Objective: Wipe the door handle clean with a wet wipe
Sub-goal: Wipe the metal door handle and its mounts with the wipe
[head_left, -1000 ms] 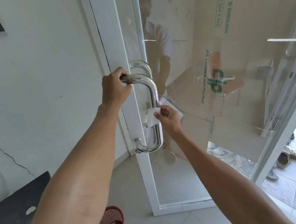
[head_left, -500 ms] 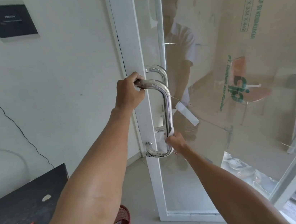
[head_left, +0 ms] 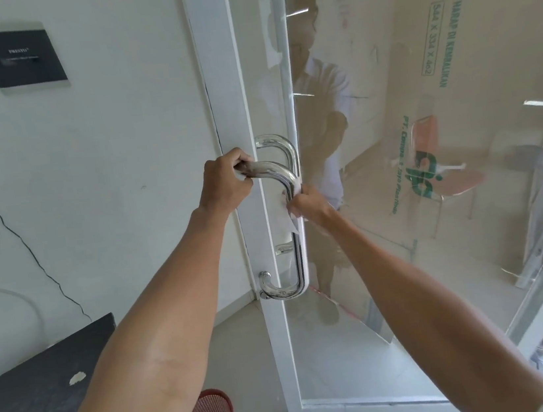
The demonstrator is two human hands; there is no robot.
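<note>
Right now the right hand [head_left: 307, 202] is closed around the upper part of the door handle [head_left: 298, 250], pinching the wet wipe [head_left: 290, 218] against the metal so that a corner of white tissue hangs below the fist. The left hand [head_left: 226, 184] is wrapped tight on the handle's top bend, where the tube curves back toward the white door frame [head_left: 233, 107] — it looks to be steadying the glass door [head_left: 408, 257] rather than cleaning. What matters for the stroke is the handle's long axis: it runs vertically, and nearly all of the bare shaft lies below the wipe, down to the lower curve near the frame. So the right hand, already on the bar, would probably need to slide straight down along it. The stretch under the left palm is covered and likely unwiped.
</note>
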